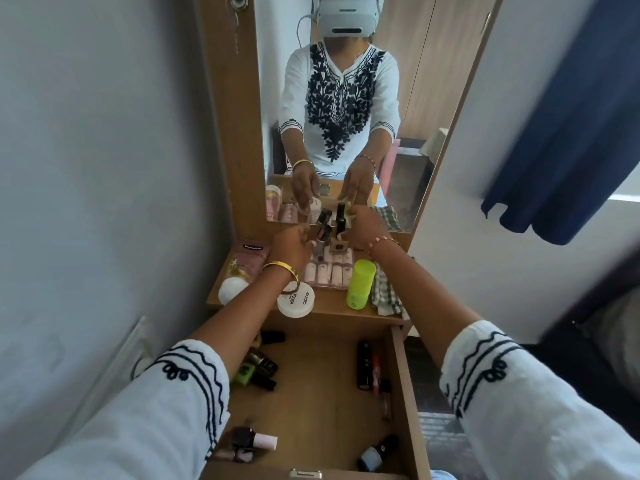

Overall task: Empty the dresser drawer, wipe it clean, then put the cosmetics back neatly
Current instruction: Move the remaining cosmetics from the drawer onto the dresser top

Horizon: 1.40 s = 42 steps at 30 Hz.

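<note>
Your 2 hands reach out over the dresser top (332,306), close to the mirror (346,98). Your left hand (291,245) is just left of the little dark bottles (337,230) that stand in front of the mirror. Its fingers are curled, but you cannot tell if they hold anything. Your right hand (367,226) is just right of those bottles, with its fingertips at them; you cannot tell if it grips one.

In front of the mirror, nearer you, lies a pack of small pink tubes (329,270). Beside it stands a green bottle (360,284) next to a checked cloth (386,292). A round white jar (296,301) sits near the dresser top's front edge, under your left wrist. A pink tube (247,259) and a white ball-shaped thing (232,289) lie to the left.

Below the mirror, closest to you, the drawer (407,393) is pulled open. It still has nail polish bottles (258,367) on its left side, lipsticks (365,365) on its right side, and a few more small bottles (252,441) near its front.
</note>
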Each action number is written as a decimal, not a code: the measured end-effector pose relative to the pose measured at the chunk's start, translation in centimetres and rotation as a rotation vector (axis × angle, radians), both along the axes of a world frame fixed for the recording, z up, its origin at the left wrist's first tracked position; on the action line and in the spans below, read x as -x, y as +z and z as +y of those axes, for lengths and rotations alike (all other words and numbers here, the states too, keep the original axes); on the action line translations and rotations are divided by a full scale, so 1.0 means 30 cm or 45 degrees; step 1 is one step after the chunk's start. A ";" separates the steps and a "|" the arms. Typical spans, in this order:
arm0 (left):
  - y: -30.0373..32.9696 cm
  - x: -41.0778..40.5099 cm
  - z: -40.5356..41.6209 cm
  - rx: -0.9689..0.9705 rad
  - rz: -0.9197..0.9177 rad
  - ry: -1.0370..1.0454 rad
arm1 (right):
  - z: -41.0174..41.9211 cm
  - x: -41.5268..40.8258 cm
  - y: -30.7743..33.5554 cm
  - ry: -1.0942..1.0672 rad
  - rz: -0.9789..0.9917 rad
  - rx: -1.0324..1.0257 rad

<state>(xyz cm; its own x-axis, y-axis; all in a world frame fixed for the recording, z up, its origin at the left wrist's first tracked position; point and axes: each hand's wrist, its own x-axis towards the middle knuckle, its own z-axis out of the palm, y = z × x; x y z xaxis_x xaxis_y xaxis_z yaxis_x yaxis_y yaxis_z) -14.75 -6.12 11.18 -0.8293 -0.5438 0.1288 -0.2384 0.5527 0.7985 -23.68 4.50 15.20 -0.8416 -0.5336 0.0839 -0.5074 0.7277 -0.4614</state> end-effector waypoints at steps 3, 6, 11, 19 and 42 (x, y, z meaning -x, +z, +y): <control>-0.004 -0.024 0.000 -0.030 0.003 0.049 | 0.018 -0.025 0.011 -0.012 -0.004 0.033; -0.019 -0.074 0.022 -0.077 0.090 0.084 | 0.034 -0.077 0.014 -0.019 0.057 0.106; -0.052 -0.197 0.082 -0.248 0.361 0.199 | 0.036 -0.222 0.001 0.015 0.187 0.327; -0.227 -0.493 0.092 -0.487 0.393 0.507 | 0.039 -0.545 -0.233 0.100 -0.136 0.610; -0.408 -0.556 0.052 -0.101 -0.594 0.277 | -0.062 -0.515 -0.650 0.047 -0.523 -0.069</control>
